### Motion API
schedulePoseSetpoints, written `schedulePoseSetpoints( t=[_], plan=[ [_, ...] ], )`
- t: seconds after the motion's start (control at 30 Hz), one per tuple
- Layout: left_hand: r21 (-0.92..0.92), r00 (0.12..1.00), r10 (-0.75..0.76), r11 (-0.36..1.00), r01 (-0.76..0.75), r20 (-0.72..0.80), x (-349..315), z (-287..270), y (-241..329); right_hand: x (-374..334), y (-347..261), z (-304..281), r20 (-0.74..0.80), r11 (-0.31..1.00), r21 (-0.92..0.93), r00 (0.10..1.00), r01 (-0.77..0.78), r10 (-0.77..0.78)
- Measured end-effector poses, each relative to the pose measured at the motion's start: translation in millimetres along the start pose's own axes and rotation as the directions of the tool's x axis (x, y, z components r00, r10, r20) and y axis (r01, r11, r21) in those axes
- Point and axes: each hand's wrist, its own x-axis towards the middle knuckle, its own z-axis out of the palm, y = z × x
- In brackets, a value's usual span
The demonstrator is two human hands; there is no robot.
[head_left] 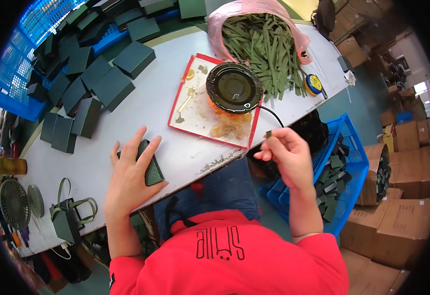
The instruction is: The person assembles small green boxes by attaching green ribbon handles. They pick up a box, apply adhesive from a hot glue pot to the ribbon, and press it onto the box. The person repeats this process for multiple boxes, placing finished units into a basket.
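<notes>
My left hand [131, 177] rests at the table's near edge with its fingers spread around a small dark green box [153, 169]. The thumb is at the box's near end and the fingers reach over its far end; the palm hides part of it. Raised in the air off the table's front edge, my right hand [286, 150] pinches a short dark green strip [269, 133] between thumb and fingertips. Beyond the hands is a round black pot [234, 87] with a shiny dark surface and a cord. It stands on a stained white board with a red rim [179, 110].
A pink plastic bag [216, 37] of green strips lies at the back, beside a yellow-and-blue tin [313, 84]. Dark green boxes [111, 88] cover the far left. A blue crate [357, 162] of green pieces stands low at right. A green bag [66, 221] and fan [14, 202] sit left.
</notes>
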Motion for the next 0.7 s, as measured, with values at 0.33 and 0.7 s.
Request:
schedulePoseSetpoints(
  t=[0.33, 0.7],
  plan=[
    [0.028, 0.958, -0.283, 0.958, 0.285, -0.053, -11, 7, 2, 38, 23, 12, 0.033, 0.987, 0.156, 0.999, -0.038, 0.033],
    [0.052, 0.969, -0.245, 0.968, 0.247, -0.044, -12, 6, 1, 50, 15, 18, -0.044, 0.999, 0.034, 0.998, -0.031, 0.033]
  ],
)
